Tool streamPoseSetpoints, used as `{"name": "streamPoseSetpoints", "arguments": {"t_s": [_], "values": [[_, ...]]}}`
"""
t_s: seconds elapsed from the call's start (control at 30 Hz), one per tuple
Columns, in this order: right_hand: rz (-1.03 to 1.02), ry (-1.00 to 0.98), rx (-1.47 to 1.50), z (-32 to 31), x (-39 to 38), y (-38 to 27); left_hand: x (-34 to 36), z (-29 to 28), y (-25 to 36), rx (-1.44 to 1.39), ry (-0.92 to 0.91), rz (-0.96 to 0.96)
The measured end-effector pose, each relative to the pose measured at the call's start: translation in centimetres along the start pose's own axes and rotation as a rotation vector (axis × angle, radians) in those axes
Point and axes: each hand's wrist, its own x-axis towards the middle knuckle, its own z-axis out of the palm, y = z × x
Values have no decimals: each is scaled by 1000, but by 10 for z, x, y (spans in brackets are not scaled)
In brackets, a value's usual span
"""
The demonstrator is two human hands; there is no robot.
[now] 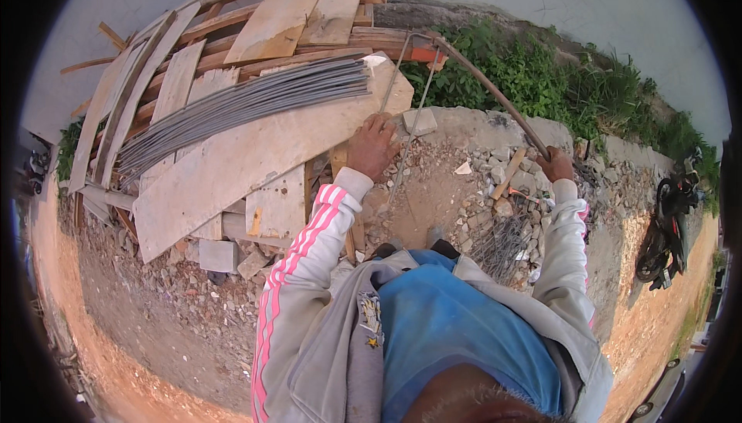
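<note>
My left hand (373,147) is closed around one side of a thin bent metal rod (423,100). The rod rises past a wooden board, turns across at the top and runs back down towards the rubble. My right hand (555,165) grips the lower end of a long brown metal bar (495,87). The bar's far end meets the rod's bend beside an orange-red piece (425,54) on the planks. To the left, a bundle of straight grey rods (247,110) lies across a wide pale board (263,164).
Stacked planks (278,17) fill the far left. Green plants (510,64) grow along the wall behind. Broken stones and tangled wire (498,249) lie near my feet. A grey block (219,256) rests below the boards, and a motorcycle (666,230) stands at right.
</note>
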Motion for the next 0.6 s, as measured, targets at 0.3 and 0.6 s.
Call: {"name": "streamPoseSetpoints", "arguments": {"t_s": [0.3, 0.6], "values": [[-128, 189, 99, -62, 30, -18, 16, -8, -19, 178, -27, 107], [-190, 308, 1147, -80, 5, -84, 177, -92, 23, -72, 74, 75]]}}
